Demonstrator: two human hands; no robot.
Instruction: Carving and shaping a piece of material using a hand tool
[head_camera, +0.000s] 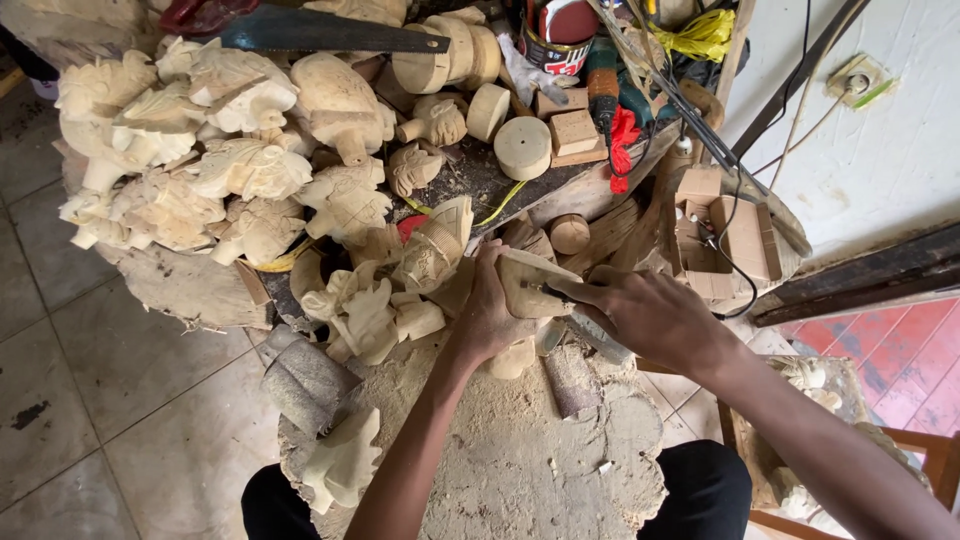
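Observation:
My left hand (487, 315) grips a pale, flat piece of carved wood (526, 283) from the left and holds it up over the sawdust-covered block (520, 460). My right hand (645, 312) comes in from the right and is closed on a carving tool (592, 333) whose metal blade points at the wood piece, thumb and finger pressed on the piece's face. A small round lump of wood (513, 360) lies just under the left hand.
A big heap of pale carved wooden figures (230, 170) fills the upper left. A handsaw (320, 32), round wooden discs (523, 147), a paint tin (555, 45) and a cardboard box (715, 235) crowd the workbench. Rolled sandpaper (300, 375) lies near my left knee.

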